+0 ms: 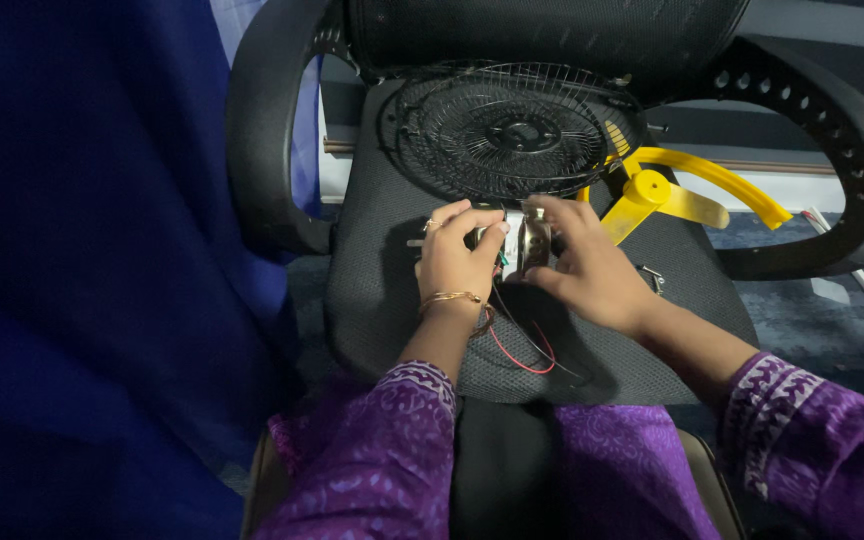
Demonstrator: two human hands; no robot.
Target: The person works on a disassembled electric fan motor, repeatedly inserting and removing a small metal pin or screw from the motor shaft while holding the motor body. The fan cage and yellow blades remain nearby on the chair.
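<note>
Head view shows the left hand [455, 262] and right hand [587, 268] both grasping a small metal fan motor [524, 243] on the black mesh chair seat [382, 300], red and black wires [522, 350] trailing toward the person, a black wire fan guard [512, 130] and yellow fan blade [687, 185] lying just behind.

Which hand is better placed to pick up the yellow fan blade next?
Right. The right hand sits on the small motor closest to the yellow fan blade, which lies just beyond it. The left hand is on the motor's far side.
</note>
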